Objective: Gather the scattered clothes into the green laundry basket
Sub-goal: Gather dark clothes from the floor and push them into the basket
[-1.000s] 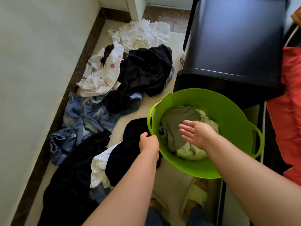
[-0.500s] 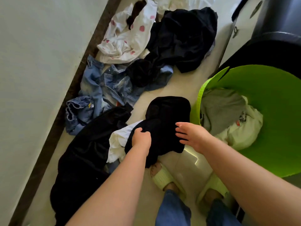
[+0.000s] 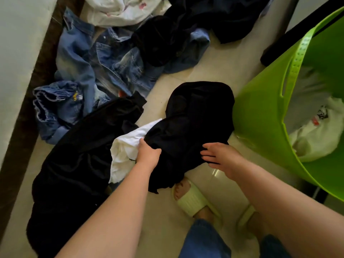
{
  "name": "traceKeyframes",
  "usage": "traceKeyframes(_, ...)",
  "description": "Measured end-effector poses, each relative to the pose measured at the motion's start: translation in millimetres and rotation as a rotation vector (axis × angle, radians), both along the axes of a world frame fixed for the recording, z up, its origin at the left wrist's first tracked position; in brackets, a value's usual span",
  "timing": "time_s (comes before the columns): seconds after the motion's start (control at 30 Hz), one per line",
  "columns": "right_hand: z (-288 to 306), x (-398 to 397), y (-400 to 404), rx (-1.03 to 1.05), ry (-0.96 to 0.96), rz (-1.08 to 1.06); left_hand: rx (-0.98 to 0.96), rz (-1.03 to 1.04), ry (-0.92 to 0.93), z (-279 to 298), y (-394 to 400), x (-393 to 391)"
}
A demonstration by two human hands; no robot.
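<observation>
While our left hand (image 3: 148, 153) grips the black garment (image 3: 195, 127), right hand (image 3: 218, 157) flat-fingered against it, we next lift into the basket (image 3: 260, 112) beside our right.

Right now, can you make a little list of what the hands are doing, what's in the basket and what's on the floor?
left hand: left hand grips the crumpled black garment
right hand: right hand, fingers straight, touches that garment
basket: green plastic laundry basket holds grey and white clothes
floor: blue denim jeans, white cloth, more dark clothes
</observation>
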State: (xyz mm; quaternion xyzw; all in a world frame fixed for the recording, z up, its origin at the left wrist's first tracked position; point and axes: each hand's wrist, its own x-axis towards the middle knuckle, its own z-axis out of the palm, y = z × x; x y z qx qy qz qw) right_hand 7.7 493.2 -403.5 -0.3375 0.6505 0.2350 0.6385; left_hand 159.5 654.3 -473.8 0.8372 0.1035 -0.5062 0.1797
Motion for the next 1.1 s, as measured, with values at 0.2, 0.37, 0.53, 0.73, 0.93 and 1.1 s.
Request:
traceKeyframes(0.2,-8,-6,12,0.024,0.023,-0.024,-0.091,0.017,0.146,11,-3,-5)
traceKeyframes(0.37,15,7,17,0.058,0.047,-0.004,-0.299,0.050,0.391,62,-31,-16)
traceKeyframes(0.53,50,25,-1,0.157,-0.101,-0.243,-0.534,0.034,0.493,129,-70,-10)
traceKeyframes(0.73,131,43,-44,0.132,-0.345,-0.213,-0.527,-0.531,0.536,205,-90,12)
traceKeyframes(0.93,170,58,-70,0.112,-0.472,-0.250,-0.620,-0.097,0.133,248,-95,6)
traceKeyframes(1.1,207,62,-77,-0.048,-0.573,0.108,-0.677,-0.120,-0.053,281,-112,25)
